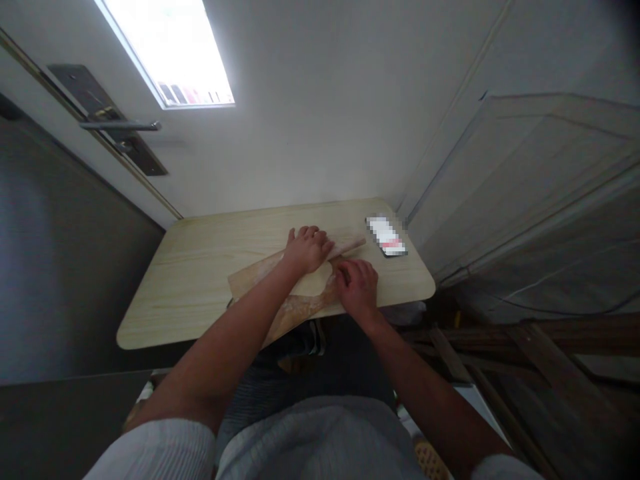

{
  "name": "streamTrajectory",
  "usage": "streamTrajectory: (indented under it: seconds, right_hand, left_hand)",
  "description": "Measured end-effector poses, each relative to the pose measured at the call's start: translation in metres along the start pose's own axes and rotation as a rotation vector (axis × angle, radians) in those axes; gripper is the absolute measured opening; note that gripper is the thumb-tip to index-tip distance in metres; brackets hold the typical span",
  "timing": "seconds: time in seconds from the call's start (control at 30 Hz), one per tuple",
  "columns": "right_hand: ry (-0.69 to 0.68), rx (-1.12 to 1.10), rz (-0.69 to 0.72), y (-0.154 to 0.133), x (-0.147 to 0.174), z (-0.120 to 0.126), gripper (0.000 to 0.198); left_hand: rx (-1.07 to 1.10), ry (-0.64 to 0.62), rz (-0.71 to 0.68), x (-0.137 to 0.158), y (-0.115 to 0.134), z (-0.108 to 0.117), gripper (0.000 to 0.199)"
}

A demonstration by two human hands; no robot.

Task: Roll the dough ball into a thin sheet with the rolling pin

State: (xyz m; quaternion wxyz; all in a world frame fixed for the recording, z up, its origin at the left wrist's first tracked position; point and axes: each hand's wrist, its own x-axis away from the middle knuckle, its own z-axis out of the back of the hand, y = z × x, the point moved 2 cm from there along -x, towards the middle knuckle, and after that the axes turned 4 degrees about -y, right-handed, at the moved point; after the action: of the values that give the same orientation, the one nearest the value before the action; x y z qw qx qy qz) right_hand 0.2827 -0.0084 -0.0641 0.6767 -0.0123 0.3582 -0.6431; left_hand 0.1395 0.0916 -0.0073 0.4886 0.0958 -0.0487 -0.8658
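A floured wooden board lies aslant on the small table and juts over its near edge. On it is a flat, pale sheet of dough, partly hidden by my left forearm. My left hand is on a thin rolling pin, palm down and fingers bent over it; the pin's right end sticks out beyond the hand. My right hand is closed at the dough's right edge, thumb and fingers pinched together there. What lies under my left palm is hidden.
A phone with a lit, blurred screen lies at the right of the pale wood-grain table. A white door with a lever handle and a bright window stands behind. Wooden beams are at the lower right.
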Motion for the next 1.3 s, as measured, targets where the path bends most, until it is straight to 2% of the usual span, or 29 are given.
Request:
streamTrajectory:
  seconds: [0.2, 0.3, 0.4, 0.47, 0.6, 0.7, 0.77, 0.9, 0.97, 1.17, 1.3]
  right_hand:
    - [0.001, 0.039, 0.08, -0.001, 0.001, 0.0, 0.014]
    - [0.031, 0.079, 0.149, 0.021, 0.009, 0.006, 0.016]
    - [0.073, 0.139, 0.124, 0.051, 0.017, 0.014, 0.017]
    - [0.101, 0.161, 0.098, 0.054, 0.021, 0.019, 0.019]
    - [0.046, 0.111, 0.081, 0.011, 0.015, 0.017, 0.018]
    - [0.022, 0.063, 0.029, -0.014, 0.002, 0.007, 0.014]
    - [-0.001, 0.059, 0.012, -0.014, -0.004, 0.001, 0.013]
    - [0.01, 0.061, -0.022, -0.006, -0.001, 0.001, 0.011]
    - [0.011, 0.049, -0.024, -0.004, 0.001, 0.001, 0.011]
    - [-0.001, 0.021, -0.017, -0.003, 0.001, -0.002, 0.012]
    - [0.001, 0.023, -0.009, -0.003, 0.001, -0.002, 0.013]
  left_hand:
    - [-0.085, 0.031, -0.132, 0.011, 0.005, 0.009, 0.047]
    - [-0.124, 0.036, -0.218, 0.01, 0.022, -0.001, 0.046]
    - [-0.121, -0.001, -0.328, -0.001, 0.04, -0.015, 0.047]
    - [-0.11, -0.023, -0.377, 0.0, 0.044, -0.014, 0.047]
    - [-0.061, -0.065, -0.241, 0.025, 0.018, 0.011, 0.044]
    - [-0.017, -0.029, -0.096, 0.032, -0.01, 0.021, 0.043]
    - [-0.014, -0.009, -0.093, 0.025, -0.017, 0.019, 0.043]
    - [0.005, -0.048, -0.166, 0.012, -0.011, 0.016, 0.05]
    - [0.013, -0.062, -0.15, 0.007, -0.009, 0.017, 0.051]
    - [0.018, -0.016, 0.199, 0.0, -0.021, 0.006, 0.045]
    - [0.019, 0.002, 0.221, 0.002, -0.02, -0.004, 0.047]
